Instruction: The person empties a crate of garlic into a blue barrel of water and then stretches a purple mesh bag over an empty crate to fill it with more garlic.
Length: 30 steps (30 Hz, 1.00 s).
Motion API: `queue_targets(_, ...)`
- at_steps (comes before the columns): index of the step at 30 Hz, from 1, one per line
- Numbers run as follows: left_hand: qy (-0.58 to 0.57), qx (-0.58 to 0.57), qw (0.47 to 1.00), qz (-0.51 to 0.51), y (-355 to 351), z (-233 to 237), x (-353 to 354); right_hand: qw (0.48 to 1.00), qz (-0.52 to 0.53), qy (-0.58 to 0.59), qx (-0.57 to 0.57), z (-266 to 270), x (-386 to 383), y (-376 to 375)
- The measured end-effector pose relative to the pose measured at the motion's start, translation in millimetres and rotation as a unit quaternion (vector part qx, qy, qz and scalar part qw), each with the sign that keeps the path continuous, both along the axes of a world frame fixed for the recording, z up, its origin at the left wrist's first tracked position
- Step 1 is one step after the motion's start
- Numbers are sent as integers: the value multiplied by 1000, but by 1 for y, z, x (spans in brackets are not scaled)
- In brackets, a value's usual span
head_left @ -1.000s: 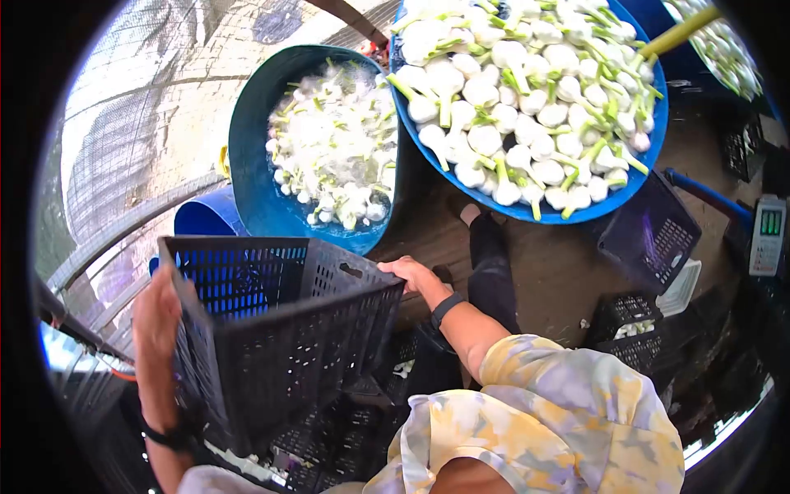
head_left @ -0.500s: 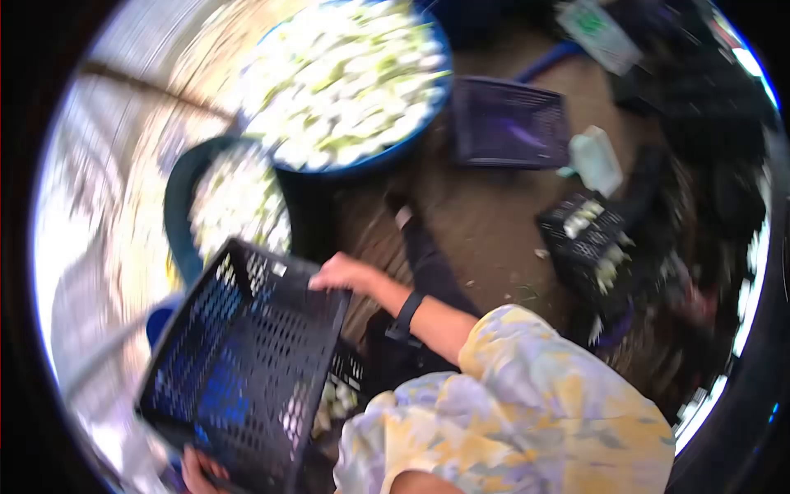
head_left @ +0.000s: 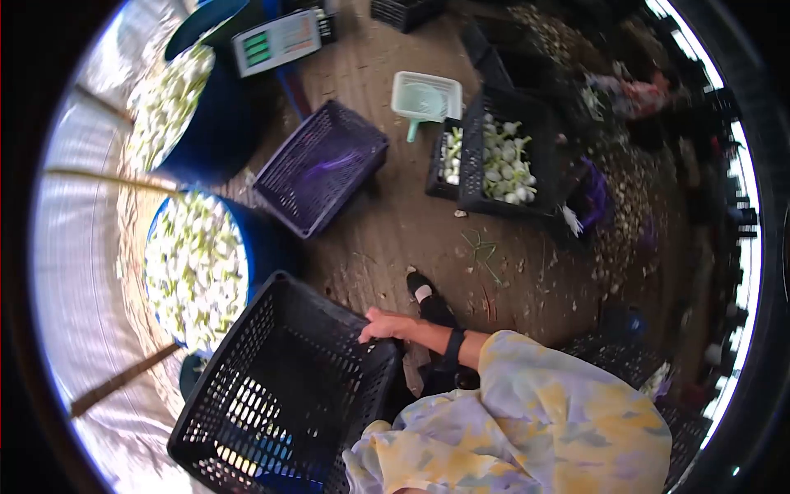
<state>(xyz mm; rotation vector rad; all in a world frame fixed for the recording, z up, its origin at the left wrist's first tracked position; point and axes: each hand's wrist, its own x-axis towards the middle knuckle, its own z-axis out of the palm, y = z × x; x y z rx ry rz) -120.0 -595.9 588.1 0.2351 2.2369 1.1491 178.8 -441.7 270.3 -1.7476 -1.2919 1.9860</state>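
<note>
My right hand is closed over the upper rim of a black slatted plastic crate, its wrist wearing a dark band. The crate is tilted, with its open side towards me and no load showing inside; pale and blue patches show through its slots. Its lower end runs out of the picture, and my left hand is out of view. Right beyond the crate's upper left side stands a blue barrel heaped with white bulbs with green stems.
A purple crate lies on the floor ahead. Behind it are a weighing scale and another blue barrel of bulbs. Rightward stand a white tray with a green-handled scoop and a black crate holding bulbs. My foot is on the floor.
My view has swung, bringing the floor crates and scale further into the picture. The black crate stays in my right hand; my left hand, earlier at its lower edge, has left the view.
</note>
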Motion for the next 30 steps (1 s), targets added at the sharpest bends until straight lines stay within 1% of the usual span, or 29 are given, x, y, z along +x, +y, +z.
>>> queue_targets(2, 23, -14, 996, -86, 65, 2, 52, 986, -16, 154, -56, 4, 90, 27)
queue_targets(4, -50, -3, 984, -169, 120, -6, 89, 995, -50, 85, -14, 11, 170, 44)
queue_targets(6, -11, 62, 969, -240, 164, -24, 149, 993, -80, 84, -33, 49, 243, 61)
queue_targets(7, -10, 63, 948, -313, 195, -30, 163, 982, -167, 86, -33, 42, 267, 50)
queue_targets(8, 1, 65, 930, -363, 215, -33, 173, 968, -229, 93, -33, 34, 283, 46)
queue_targets(9, -7, 55, 931, -360, 240, -37, 187, 964, -255, 68, -43, 51, 293, 48)
queue_targets(10, 1, 75, 901, -427, 268, -49, 183, 957, -280, 42, -53, 71, 299, 52)
queue_targets(11, 24, 69, 889, -451, 295, -61, 180, 963, -258, 58, -52, 67, 299, 52)
queue_targets(12, 72, 16, 899, -433, 323, -72, 179, 955, -285, 80, 0, 60, 298, 50)
queue_targets(13, 83, 35, 884, -460, 354, -73, 184, 941, -319, 100, 53, 53, 292, 56)
queue_targets(14, 134, 1, 873, -470, 395, -85, 182, 941, -318, 106, 52, 42, 281, 64)
queue_targets(15, 290, 16, 802, -522, 427, -92, 179, 935, -338, 103, 41, 26, 271, 72)
queue_targets(16, 309, 50, 795, -520, 450, -101, 174, 928, -357, 100, 29, 15, 262, 80)
queue_targets(17, 287, 110, 803, -511, 476, -114, 169, 897, -424, 107, 58, 69, 239, 106)
queue_targets(18, 263, 169, 808, -499, 497, -124, 163, 913, -401, 41, 64, 56, 231, 125)
queue_targets(20, 271, 131, 821, -486, 516, -123, 156, 904, -407, 13, 131, -2, 204, 158)
queue_targets(21, 268, 108, 810, -510, 519, -121, 153, 905, -401, -23, 138, -7, 192, 182)
queue_targets(22, 241, 110, 822, -504, 516, -128, 150, 906, -394, -60, 144, -11, 179, 210)
queue_targets(23, 208, 21, 849, -486, 511, -131, 152, 909, -391, -77, 121, -19, 169, 233)
queue_targets(24, 267, 51, 818, -508, 502, -158, 135, 912, -387, -93, 98, -34, 159, 256)
queue_targets(25, 236, 25, 808, -538, 490, -176, 126, 898, -418, -99, 94, -56, 143, 276)
queue_targets(26, 159, -50, 819, -549, 483, -186, 127, 876, -460, -115, 88, -77, 136, 291)
queue_targets(27, 122, -51, 802, -582, 469, -199, 122, 882, -447, -128, 76, -64, 139, 304)
queue_targets(28, 123, -101, 818, -553, 448, -204, 128, 888, -433, -139, 64, -52, 144, 313)
queue_targets(29, 98, -65, 832, -542, 421, -245, 96, 900, -409, -136, 61, -69, 144, 312)
queue_targets(30, 91, -117, 794, -590, 406, -282, 57, 912, -385, -132, 57, -88, 145, 310)
